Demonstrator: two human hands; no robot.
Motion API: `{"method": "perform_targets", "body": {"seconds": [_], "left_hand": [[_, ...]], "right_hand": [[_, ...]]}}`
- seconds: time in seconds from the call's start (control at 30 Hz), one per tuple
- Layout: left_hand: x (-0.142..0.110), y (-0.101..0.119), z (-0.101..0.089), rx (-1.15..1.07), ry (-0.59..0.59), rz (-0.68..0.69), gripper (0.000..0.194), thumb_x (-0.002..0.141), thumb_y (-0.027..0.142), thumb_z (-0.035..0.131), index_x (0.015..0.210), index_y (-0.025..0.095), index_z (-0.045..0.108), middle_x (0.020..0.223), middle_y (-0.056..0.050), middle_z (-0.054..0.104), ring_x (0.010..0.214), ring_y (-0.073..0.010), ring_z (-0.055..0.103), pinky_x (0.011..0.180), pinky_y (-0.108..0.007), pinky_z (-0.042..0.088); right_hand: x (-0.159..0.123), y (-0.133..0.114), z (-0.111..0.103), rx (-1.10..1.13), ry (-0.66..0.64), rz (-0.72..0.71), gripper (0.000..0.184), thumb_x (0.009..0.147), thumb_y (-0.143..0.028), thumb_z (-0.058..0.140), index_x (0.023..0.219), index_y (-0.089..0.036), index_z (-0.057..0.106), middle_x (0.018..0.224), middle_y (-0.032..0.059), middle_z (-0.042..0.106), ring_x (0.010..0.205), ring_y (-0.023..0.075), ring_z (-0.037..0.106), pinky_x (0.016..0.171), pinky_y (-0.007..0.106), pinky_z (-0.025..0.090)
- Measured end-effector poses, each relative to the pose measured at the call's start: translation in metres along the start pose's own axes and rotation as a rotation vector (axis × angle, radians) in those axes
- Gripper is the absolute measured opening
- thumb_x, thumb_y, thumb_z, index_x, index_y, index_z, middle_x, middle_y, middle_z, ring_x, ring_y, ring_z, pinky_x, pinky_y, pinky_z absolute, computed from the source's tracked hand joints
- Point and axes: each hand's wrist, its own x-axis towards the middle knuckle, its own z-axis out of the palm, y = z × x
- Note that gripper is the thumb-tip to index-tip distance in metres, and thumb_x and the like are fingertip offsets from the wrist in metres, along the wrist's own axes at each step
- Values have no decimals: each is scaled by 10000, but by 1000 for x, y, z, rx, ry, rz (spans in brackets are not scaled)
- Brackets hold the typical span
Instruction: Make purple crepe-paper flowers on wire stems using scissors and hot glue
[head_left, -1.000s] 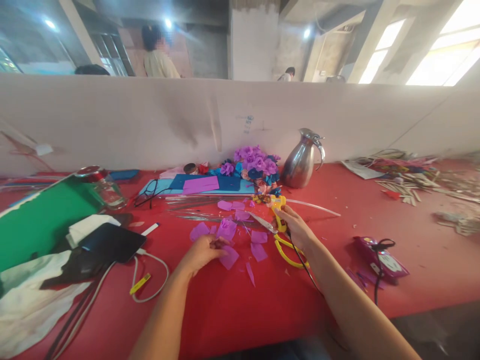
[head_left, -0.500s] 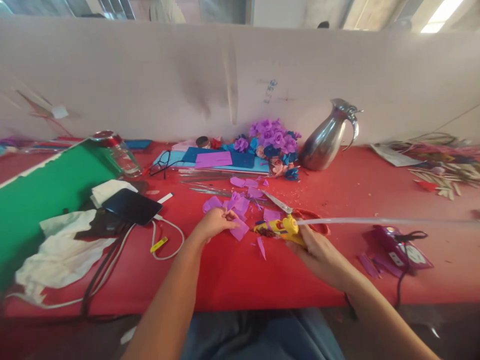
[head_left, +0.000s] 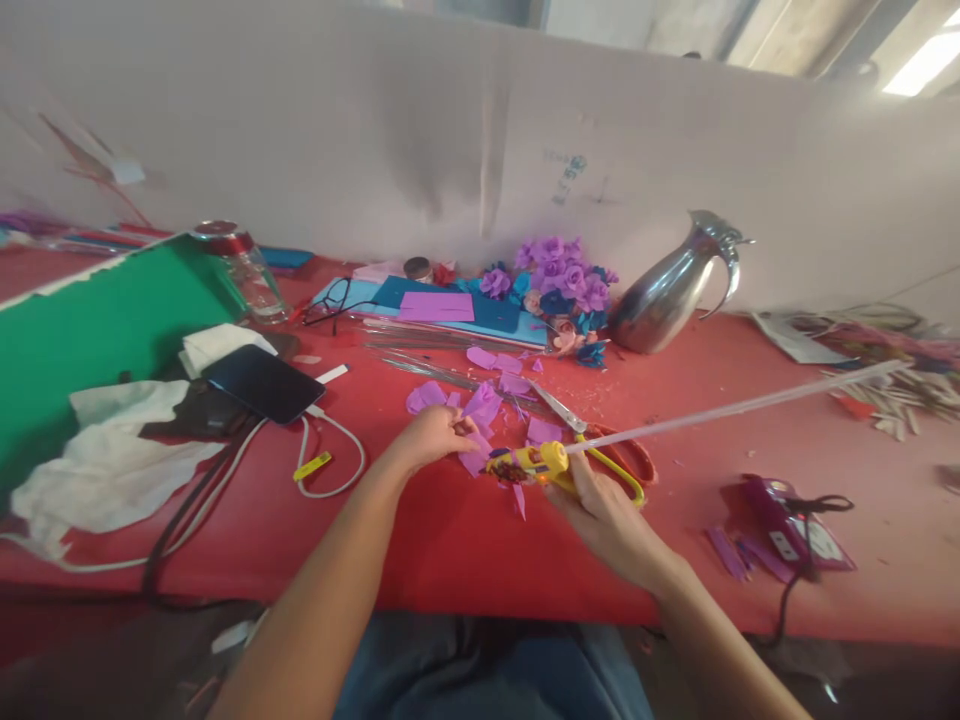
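My left hand (head_left: 435,437) pinches a purple paper petal (head_left: 474,460) just above the red table. My right hand (head_left: 611,515) is wrapped around a yellow hot glue gun (head_left: 536,460), with a long clear glue stick (head_left: 735,408) jutting from its back toward the right. The gun's dark, messy nozzle points left and sits close beside the petal; whether they touch is unclear. Loose purple petals (head_left: 484,400) lie just beyond my left hand. Scissors (head_left: 561,408) with red and yellow handles rest behind the glue gun, partly covered by my right hand.
Paper flowers (head_left: 562,280) and a steel jug (head_left: 675,285) stand at the back. On the left are a phone (head_left: 266,383), a white cable (head_left: 364,470), crumpled cloth (head_left: 112,480) and a glass jar (head_left: 251,280). A maroon power box (head_left: 795,525) lies right, with its cord over the edge.
My right hand has moved the glue gun left, closer to the petal, and its glue stick now slants upward to the right. My left hand keeps its pinch. The view has shifted and tilted slightly.
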Motion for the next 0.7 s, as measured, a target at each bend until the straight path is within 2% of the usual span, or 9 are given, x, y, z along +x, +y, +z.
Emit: {"method": "perform_targets", "body": {"seconds": [0.17, 0.4, 0.7], "left_hand": [[1, -1, 0, 20, 3, 7, 179, 433, 127, 754, 573, 169, 651, 595, -24, 669, 588, -199, 622, 532, -262, 443], [-1, 2, 1, 61, 11, 29, 167, 438, 142, 760, 559, 171, 648, 623, -43, 687, 623, -230, 642, 563, -285, 462], [2, -5, -2, 129, -11, 70, 153, 469, 181, 746, 585, 178, 646, 685, -42, 705, 696, -233, 653, 599, -273, 472]], "right_hand": [[1, -1, 5, -53, -1, 17, 177, 912, -372, 348, 952, -221, 431, 665, 21, 620, 594, 213, 585, 536, 276, 341], [2, -6, 6, -97, 0, 12, 129, 902, -344, 383, 875, -230, 437, 652, 48, 659, 588, 232, 625, 499, 290, 324], [3, -7, 7, -129, -15, 18, 200, 907, -339, 362, 1012, -202, 462, 696, 64, 674, 641, 254, 647, 531, 301, 367]]}}
